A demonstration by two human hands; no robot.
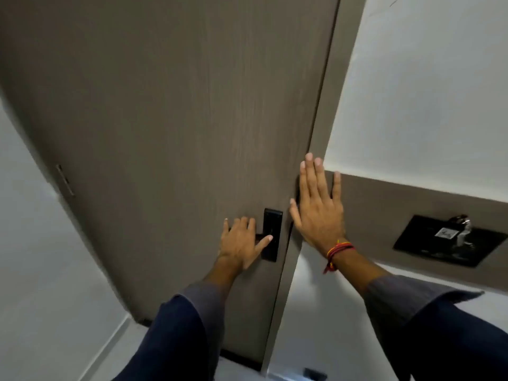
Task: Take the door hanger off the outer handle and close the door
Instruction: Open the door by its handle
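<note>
The door [170, 127] stood shut or nearly shut against its frame [320, 127]; no door hanger showed anywhere. Your left hand [242, 243] rested over the lever beside the black lock plate [272, 233], fingers loosely spread, gripping nothing you could be sure of. Your right hand [319, 207] lay flat and open across the seam. If the door wasn't latched, those fingertips risked a pinch

White walls [428, 86] stand on either side of the doorway, evenly and softly lit. A grey-brown panel band [384, 204] runs across the right wall, carrying a black plate [428, 243] with a small chrome fitting [461, 221]. The pale floor [129, 350] meets a white skirting [115, 336] at lower left.
</note>
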